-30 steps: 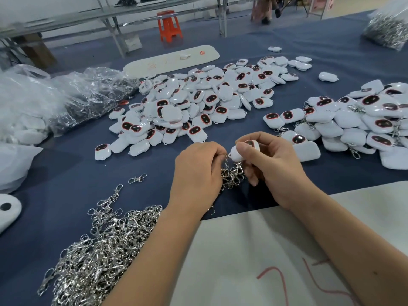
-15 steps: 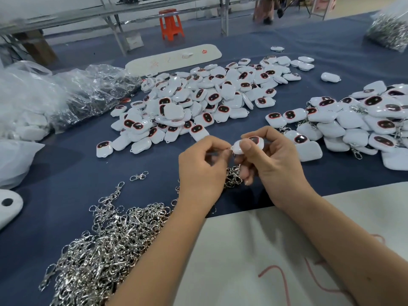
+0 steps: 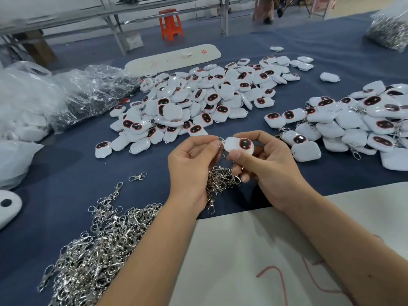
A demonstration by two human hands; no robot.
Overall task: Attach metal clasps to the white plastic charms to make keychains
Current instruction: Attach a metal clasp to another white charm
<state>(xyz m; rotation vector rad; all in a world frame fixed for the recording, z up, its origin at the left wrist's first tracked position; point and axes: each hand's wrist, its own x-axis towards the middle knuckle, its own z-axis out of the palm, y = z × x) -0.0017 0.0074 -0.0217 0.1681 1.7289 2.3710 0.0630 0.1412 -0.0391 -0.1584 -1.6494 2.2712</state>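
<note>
My right hand [image 3: 268, 166] grips a white plastic charm [image 3: 239, 145] with a dark red-rimmed face, lifted above the blue table [image 3: 66, 173]. My left hand [image 3: 189, 166] pinches a metal clasp [image 3: 221, 142] at the charm's left end, and a bunch of clasps [image 3: 220, 180] hangs from this hand between the two palms. A heap of bare charms [image 3: 198, 102] lies beyond the hands. Charms with clasps on them are piled at the right [image 3: 353, 120]. A big pile of loose clasps [image 3: 97, 250] lies at the lower left.
Clear plastic bags [image 3: 55, 96] lie at the left, one holding white charms. A white board [image 3: 254, 261] covers the table's near edge under my forearms. Another white board [image 3: 174, 58] lies far back. A bag of clasps [image 3: 388, 29] sits at the far right, an orange stool [image 3: 171, 24] behind the table.
Both hands have risen and the charm has turned so that its dark face shows. My left hand's fingers have moved up to the charm's end with the clasp.
</note>
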